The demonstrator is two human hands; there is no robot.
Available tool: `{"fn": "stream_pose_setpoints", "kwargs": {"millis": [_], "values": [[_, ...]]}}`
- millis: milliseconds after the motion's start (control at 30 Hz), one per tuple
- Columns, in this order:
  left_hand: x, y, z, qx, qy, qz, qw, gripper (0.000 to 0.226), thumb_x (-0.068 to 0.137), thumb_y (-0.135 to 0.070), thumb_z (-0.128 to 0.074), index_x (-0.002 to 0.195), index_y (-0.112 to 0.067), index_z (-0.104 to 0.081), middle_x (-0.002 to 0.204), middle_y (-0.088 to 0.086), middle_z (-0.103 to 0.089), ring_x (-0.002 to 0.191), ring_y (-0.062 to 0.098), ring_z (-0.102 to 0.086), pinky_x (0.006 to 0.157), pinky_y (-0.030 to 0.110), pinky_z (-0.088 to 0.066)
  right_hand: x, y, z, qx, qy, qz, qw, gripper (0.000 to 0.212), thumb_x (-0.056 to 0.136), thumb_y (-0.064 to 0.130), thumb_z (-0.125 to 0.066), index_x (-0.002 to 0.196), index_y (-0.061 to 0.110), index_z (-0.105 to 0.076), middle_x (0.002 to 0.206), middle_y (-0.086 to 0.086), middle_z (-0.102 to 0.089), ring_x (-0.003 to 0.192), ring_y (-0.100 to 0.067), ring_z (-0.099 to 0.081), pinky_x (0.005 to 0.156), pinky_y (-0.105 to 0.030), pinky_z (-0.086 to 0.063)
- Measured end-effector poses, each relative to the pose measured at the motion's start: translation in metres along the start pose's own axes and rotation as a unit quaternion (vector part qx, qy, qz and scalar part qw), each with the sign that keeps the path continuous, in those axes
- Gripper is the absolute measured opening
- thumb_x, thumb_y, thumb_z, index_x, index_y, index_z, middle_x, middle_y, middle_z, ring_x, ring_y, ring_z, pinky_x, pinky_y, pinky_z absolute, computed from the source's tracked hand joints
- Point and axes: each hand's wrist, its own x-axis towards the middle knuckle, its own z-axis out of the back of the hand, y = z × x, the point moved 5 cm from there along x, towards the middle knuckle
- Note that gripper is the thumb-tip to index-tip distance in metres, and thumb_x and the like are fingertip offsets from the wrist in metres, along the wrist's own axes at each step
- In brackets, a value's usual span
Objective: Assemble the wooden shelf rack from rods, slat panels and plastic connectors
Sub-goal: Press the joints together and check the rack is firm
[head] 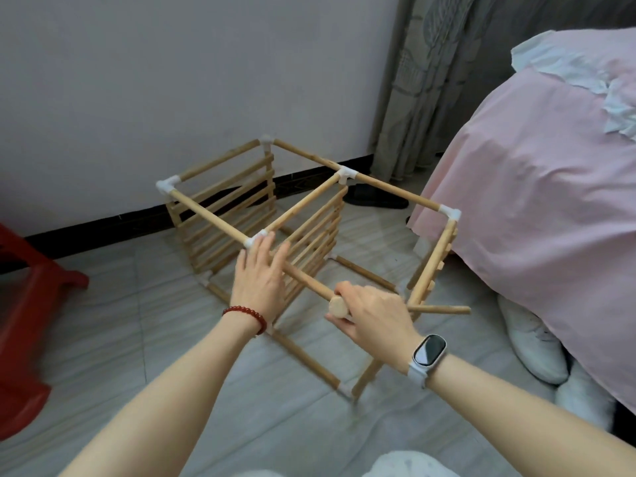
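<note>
Wooden rack point(275, 215) stands on the tiled floor point(172, 339) by the wall. Left hand point(260, 277), fingers straight and together, presses its white connector point(255, 237); right hand point(373, 313) grips a rod point(309, 282) end.

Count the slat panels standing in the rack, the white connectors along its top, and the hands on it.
Slat panels: 3
Top white connectors: 5
Hands: 2, left hand resting flat, right hand gripping a rod
Total: 10
</note>
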Motion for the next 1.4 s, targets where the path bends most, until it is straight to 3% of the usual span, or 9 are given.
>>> {"fn": "stream_pose_setpoints", "kwargs": {"millis": [100,233,467,600,667,733,867,1033,1400], "values": [[0.023,0.043,-0.003,0.030,0.060,0.072,0.995,0.062,0.095,-0.019,-0.043,0.148,-0.019,-0.012,0.156,0.007,-0.009,0.144,0.027,0.002,0.116,0.052,-0.007,0.019,0.008,-0.016,-0.027,-0.019,0.006,0.999,0.027,0.081,0.043,-0.048,0.090,0.019,-0.058,0.061,0.001,-0.050,0.051,-0.020,-0.052,0.037,-0.025,-0.031],[0.046,0.066,-0.015,0.068,0.101,0.090,0.988,0.042,0.095,-0.025,-0.043,0.135,-0.014,-0.035,0.147,0.004,-0.031,0.144,0.026,-0.003,0.113,0.054,-0.011,0.035,0.011,-0.031,-0.027,-0.018,-0.018,0.999,0.025,0.080,0.039,-0.051,0.093,0.020,-0.061,0.060,0.000,-0.048,0.050,-0.020,-0.050,0.039,-0.024,-0.026],[0.039,0.057,-0.009,0.164,0.065,0.010,0.984,0.031,0.094,-0.039,-0.043,0.114,-0.016,-0.049,0.116,0.000,-0.052,0.120,0.020,-0.043,0.113,0.049,-0.014,0.025,0.003,-0.037,-0.057,0.049,0.025,0.997,0.066,0.055,0.025,-0.083,0.108,0.025,-0.044,0.050,0.003,-0.050,0.047,-0.017,-0.050,0.035,-0.023,-0.021],[0.033,0.040,0.013,0.126,0.006,-0.004,0.992,0.035,0.085,-0.043,-0.057,0.097,-0.010,-0.059,0.097,0.008,-0.060,0.099,0.028,-0.054,0.106,0.046,-0.026,0.029,-0.016,0.000,-0.081,0.029,0.045,0.995,0.048,0.064,0.039,-0.068,0.104,0.027,-0.045,0.051,0.005,-0.050,0.052,-0.019,-0.053,0.033,-0.021,-0.026],[0.035,0.028,0.033,0.111,-0.035,-0.015,0.993,0.032,0.078,-0.040,-0.065,0.085,-0.009,-0.061,0.083,0.009,-0.060,0.083,0.030,-0.056,0.091,0.044,-0.039,0.038,-0.027,0.024,-0.095,0.002,0.026,0.995,0.034,0.074,0.042,-0.045,0.103,0.026,-0.045,0.051,0.004,-0.050,0.053,-0.021,-0.053,0.032,-0.022,-0.028],[0.042,0.019,0.054,0.084,-0.076,-0.010,0.993,0.028,0.074,-0.035,-0.069,0.082,-0.009,-0.061,0.076,0.009,-0.059,0.076,0.031,-0.054,0.080,0.042,-0.040,0.049,-0.041,0.043,-0.111,-0.025,-0.003,0.994,0.033,0.074,0.036,-0.047,0.105,0.025,-0.049,0.052,0.003,-0.052,0.054,-0.023,-0.055,0.032,-0.022,-0.029],[0.055,0.002,0.085,0.013,-0.115,0.011,0.993,0.023,0.076,-0.030,-0.064,0.091,-0.012,-0.059,0.084,0.006,-0.058,0.087,0.029,-0.051,0.083,0.039,-0.027,0.073,-0.070,0.065,-0.116,-0.017,-0.097,0.988,0.051,0.062,0.011,-0.078,0.111,0.017,-0.062,0.065,-0.003,-0.061,0.064,-0.030,-0.058,0.038,-0.031,-0.039],[0.076,0.009,0.094,0.012,-0.069,0.095,0.993,0.024,0.082,-0.039,-0.054,0.096,-0.020,-0.056,0.092,-0.002,-0.058,0.098,0.021,-0.046,0.086,0.036,-0.023,0.111,-0.089,0.051,-0.048,0.066,-0.170,0.982,0.051,0.092,0.018,-0.045,0.140,0.029,-0.032,0.111,-0.001,-0.060,0.105,-0.026,-0.046,0.064,-0.035,-0.036],[0.132,0.069,0.034,0.094,0.049,0.191,0.976,0.031,0.090,-0.031,-0.043,0.117,-0.022,-0.053,0.118,0.003,-0.054,0.117,0.023,-0.043,0.102,0.039,-0.028,0.174,-0.101,-0.058,0.002,0.168,-0.160,0.973,0.043,0.097,0.033,-0.041,0.138,0.028,-0.031,0.118,-0.005,-0.057,0.107,-0.029,-0.047,0.071,-0.036,-0.035]]}}
